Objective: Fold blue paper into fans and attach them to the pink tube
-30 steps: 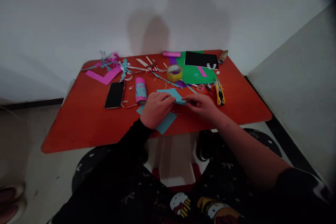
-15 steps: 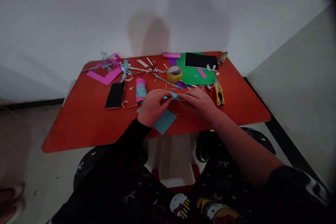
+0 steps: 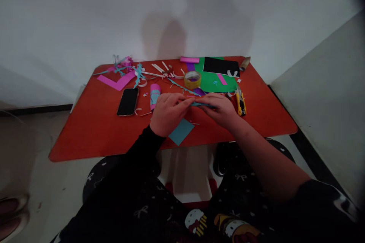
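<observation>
Head view: left hand, right hand
Grip: both pinch folded blue paper
Below: blue sheet lies on red table
Beside right hand: yellow cutter

Black sleeves — white-patterned black trousers.

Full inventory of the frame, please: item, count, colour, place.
blue sheet: 1, blue, near edge
folded paper: 1, blue, between both hands
tube: 1, pink and blue, left of hands
phone: 1, black, left
tape roll: 1, yellow, beyond hands
cutter: 1, yellow and black, right
green sheet: 1, green, far right
black sheet: 1, black, on green sheet
scraps: many, mixed colours, mostly far side
table: 1, red-orange, centre
left hand: 1, bare
right hand: 1, bare
</observation>
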### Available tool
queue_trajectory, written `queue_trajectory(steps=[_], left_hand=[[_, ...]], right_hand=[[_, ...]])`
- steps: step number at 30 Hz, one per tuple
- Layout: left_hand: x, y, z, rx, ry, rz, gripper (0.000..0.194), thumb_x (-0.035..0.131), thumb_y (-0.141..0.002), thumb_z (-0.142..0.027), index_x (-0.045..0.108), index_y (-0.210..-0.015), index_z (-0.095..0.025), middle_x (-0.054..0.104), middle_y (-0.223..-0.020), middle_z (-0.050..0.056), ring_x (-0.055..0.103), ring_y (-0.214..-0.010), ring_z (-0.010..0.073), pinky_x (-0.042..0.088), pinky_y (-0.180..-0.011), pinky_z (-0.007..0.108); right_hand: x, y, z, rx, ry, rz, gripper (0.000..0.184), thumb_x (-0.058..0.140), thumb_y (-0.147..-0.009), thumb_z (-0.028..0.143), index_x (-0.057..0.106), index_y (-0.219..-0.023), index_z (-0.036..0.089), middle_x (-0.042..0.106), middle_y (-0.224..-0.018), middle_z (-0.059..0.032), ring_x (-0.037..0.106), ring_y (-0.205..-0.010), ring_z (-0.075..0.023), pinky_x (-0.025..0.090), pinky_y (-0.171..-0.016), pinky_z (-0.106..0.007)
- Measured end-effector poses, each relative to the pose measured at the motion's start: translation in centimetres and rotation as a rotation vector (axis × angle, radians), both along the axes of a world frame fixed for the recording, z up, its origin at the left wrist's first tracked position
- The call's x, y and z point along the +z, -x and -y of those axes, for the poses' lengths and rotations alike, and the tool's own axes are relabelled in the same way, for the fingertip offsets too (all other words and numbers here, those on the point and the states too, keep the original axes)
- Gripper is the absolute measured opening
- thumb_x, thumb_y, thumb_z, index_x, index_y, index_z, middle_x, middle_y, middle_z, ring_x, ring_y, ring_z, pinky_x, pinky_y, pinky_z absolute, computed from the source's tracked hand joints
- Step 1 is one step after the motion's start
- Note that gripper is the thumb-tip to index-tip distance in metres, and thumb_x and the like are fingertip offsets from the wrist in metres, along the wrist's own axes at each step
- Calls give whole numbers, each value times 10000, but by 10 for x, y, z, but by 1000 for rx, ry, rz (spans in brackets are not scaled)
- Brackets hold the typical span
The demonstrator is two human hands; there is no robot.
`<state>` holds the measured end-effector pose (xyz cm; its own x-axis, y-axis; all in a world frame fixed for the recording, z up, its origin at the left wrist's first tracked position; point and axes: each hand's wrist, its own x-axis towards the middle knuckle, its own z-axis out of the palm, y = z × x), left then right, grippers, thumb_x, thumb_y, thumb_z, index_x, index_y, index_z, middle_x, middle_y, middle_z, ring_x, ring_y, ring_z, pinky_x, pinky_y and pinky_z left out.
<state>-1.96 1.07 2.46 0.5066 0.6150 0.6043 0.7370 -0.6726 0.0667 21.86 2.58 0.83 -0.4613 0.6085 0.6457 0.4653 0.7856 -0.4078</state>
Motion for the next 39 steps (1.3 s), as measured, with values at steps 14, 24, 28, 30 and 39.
queue_trajectory(steps=[14, 24, 28, 30, 39], left_hand=[[-4, -1, -1, -6, 52, -1, 281, 539, -1025, -371, 737, -1203, -283, 705, -984, 56, 598, -899, 204, 427, -824, 359], [-4, -1, 2, -11, 129, -45, 238, 566, -1007, -295, 750, -1158, -280, 714, -1032, 63, 606, -952, 219, 441, -868, 383], [-6, 1, 0, -12, 156, -23, 239, 567, -1006, -291, 757, -1150, -274, 709, -1022, 69, 610, -949, 220, 446, -864, 384], [-6, 3, -1, -15, 184, 21, 240, 567, -1008, -306, 764, -1137, -259, 705, -1002, 68, 610, -948, 218, 453, -858, 377], [-5, 12, -8, -84, 253, 72, 250, 589, -997, -312, 771, -1133, -209, 716, -999, 78, 642, -969, 221, 480, -874, 382]], right_hand=[[-7, 0, -1, -45, -118, 75, 218, 640, -974, 287, 736, -1158, 222, 780, -972, -95, 706, -887, -217, 543, -805, -360], [-3, -1, 0, -39, 27, 148, 175, 649, -975, 342, 779, -1030, 238, 802, -891, -69, 725, -827, -212, 512, -771, -369], [-1, -5, 2, -31, 88, 176, 223, 674, -958, 329, 742, -1151, 242, 798, -1014, -82, 718, -941, -240, 515, -844, -388], [-2, -8, 2, -23, 106, 160, 279, 690, -944, 300, 707, -1217, 247, 788, -1088, -79, 706, -998, -248, 521, -869, -392], [-7, -11, 0, -8, 69, 81, 157, 655, -963, 301, 747, -1077, 244, 790, -956, -68, 714, -868, -212, 558, -782, -366]])
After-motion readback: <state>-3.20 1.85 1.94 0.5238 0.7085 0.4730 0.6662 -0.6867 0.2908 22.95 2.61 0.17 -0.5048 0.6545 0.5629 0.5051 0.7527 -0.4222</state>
